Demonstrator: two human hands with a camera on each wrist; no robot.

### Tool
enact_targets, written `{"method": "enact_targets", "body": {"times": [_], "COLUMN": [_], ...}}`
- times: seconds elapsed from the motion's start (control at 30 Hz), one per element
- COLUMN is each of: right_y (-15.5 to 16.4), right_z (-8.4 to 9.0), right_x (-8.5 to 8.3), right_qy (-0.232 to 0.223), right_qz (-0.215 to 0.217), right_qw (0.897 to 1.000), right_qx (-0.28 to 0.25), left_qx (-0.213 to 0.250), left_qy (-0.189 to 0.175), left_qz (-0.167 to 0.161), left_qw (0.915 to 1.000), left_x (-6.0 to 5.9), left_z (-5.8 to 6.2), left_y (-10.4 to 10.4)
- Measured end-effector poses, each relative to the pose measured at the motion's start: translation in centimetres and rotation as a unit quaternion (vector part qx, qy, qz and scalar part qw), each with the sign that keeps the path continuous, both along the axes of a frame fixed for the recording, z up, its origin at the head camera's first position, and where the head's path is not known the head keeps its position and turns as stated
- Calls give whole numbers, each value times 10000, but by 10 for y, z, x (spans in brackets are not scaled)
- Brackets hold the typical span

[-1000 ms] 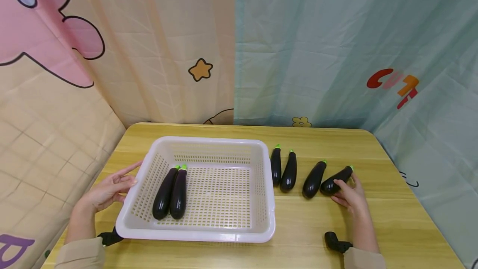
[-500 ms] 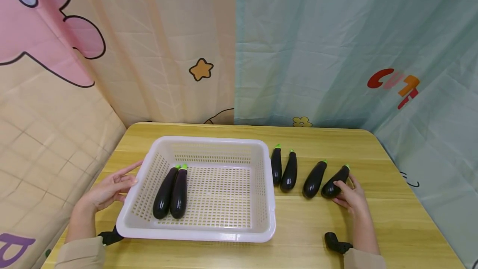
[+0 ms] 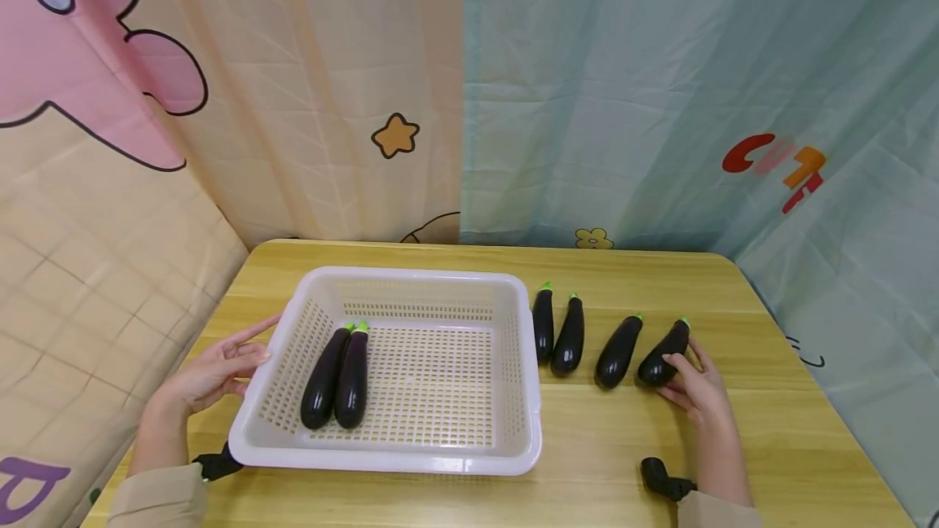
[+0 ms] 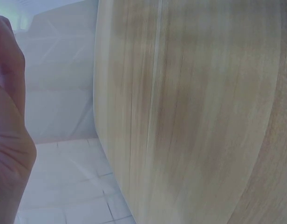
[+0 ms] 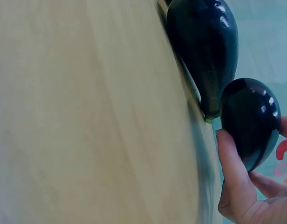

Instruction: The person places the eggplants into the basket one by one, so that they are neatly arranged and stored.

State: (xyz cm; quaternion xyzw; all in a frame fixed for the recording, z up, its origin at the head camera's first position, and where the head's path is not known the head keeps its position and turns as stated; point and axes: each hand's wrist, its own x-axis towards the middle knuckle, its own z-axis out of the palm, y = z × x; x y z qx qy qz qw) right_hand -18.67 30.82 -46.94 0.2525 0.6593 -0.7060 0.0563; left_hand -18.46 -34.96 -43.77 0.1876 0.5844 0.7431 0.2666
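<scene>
Beside right hand (image 3: 698,388), eggplant (image 3: 663,342) seemingly turned.

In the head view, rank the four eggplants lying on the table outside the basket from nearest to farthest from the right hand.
From the right hand:
1. Rightmost eggplant, touched by its fingers.
2. Second eggplant from the right, just left of it.
3. Third eggplant from the right, further left.
4. Eggplant beside the basket, next to the basket wall.

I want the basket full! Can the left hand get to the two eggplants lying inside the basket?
Probably yes. The left hand rests at the basket rim, the basket is open on top, and the two eggplants lie near that side.
</scene>
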Motion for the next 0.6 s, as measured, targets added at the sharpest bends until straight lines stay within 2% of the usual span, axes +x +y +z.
{"method": "enact_targets", "body": {"times": [0.23,0.6], "right_y": [-5,-29], "right_z": [13,42], "right_x": [-2,-7], "right_qy": [140,739], "right_qz": [7,524], "right_qw": [9995,9952], "right_qx": [-266,-372], "left_qx": [29,42], "left_qy": [6,11], "left_qz": [-49,-87], "left_qw": [10000,10000], "left_x": [0,1], "left_z": [0,1], "left_y": [-1,1]}}
